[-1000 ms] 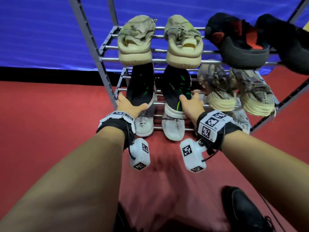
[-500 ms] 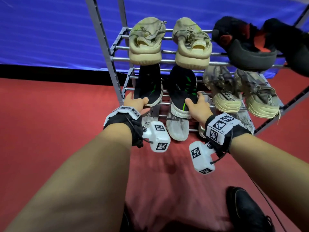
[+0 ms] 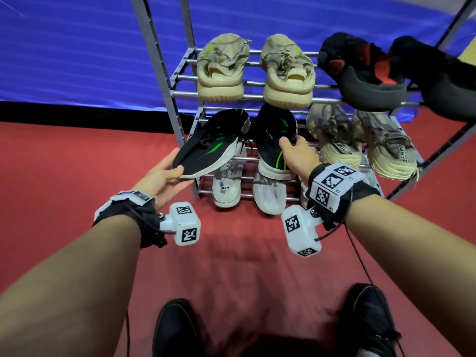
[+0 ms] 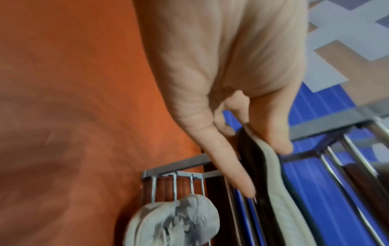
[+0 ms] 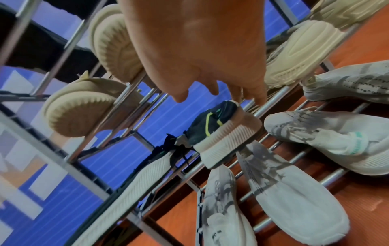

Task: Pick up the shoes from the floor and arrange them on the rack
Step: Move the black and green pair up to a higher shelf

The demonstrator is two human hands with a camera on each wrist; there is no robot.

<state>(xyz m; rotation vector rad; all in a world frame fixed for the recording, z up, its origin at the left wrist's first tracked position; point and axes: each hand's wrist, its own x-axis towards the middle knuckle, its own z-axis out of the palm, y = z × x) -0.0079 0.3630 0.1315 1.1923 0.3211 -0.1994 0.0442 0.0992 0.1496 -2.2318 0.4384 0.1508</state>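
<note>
A grey metal rack (image 3: 177,81) stands on the red floor. My left hand (image 3: 167,173) pinches the heel of a black shoe with green stripes (image 3: 213,145). That shoe is tilted, its heel swung out left past the rack post and its toe on the middle shelf. In the left wrist view the thumb and fingers (image 4: 242,179) clamp its pale sole (image 4: 273,168). The matching black shoe (image 3: 273,135) sits on the middle shelf, heel toward me. My right hand (image 3: 293,150) hangs over its heel collar (image 5: 212,123), fingertips just touching and the thumb free.
Two beige shoes (image 3: 221,70) and a black-and-red pair (image 3: 360,73) fill the top shelf. A beige-grey pair (image 3: 337,140) takes the middle shelf's right. White shoes (image 3: 226,186) lie on the bottom shelf. My own black shoes (image 3: 177,328) stand on the floor.
My left hand has swung the left black shoe's heel up and out to the left. My right hand has slid from the other shoe's heel sole up onto its collar.
</note>
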